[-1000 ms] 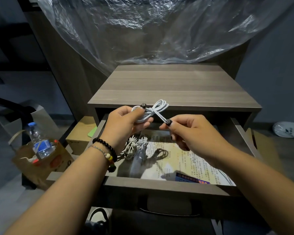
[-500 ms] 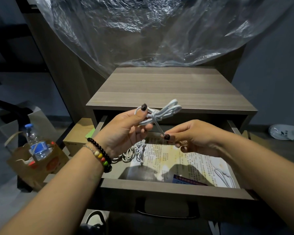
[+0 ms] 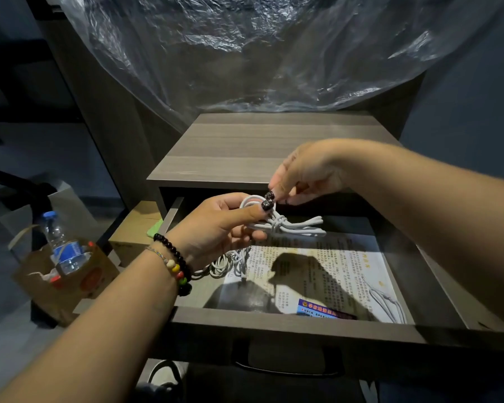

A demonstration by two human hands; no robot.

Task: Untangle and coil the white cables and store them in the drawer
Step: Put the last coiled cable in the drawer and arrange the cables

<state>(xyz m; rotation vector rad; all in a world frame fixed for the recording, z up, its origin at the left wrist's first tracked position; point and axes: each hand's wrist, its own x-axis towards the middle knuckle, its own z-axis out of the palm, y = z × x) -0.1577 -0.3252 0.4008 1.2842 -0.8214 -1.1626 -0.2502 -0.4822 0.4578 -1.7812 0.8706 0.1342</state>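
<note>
Left hand (image 3: 216, 225) gripping knotted white cable bundle (image 3: 285, 225) above open drawer (image 3: 274, 324); right hand (image 3: 300, 175) pinching its loose end. Could unravel if tugged slack.

head view, looking down over the open drawer (image 3: 303, 327). my left hand (image 3: 216, 225) grips a knotted white cable bundle (image 3: 285, 225) above the drawer, thumb on top; my right hand (image 3: 300, 175) pinches the bundle's near loop at the thumb tip. beads (image 3: 176, 263) circle my left wrist. inside the drawer: a second coiled cable (image 3: 230, 263) at left, a printed sheet (image 3: 332, 271) lining the floor, a thin white cord (image 3: 387, 303) at right. the nightstand top (image 3: 259, 146) lies behind, under clear plastic (image 3: 245, 53). left of the drawer, a paper bag (image 3: 67, 280) holds a water bottle (image 3: 60, 245).
</note>
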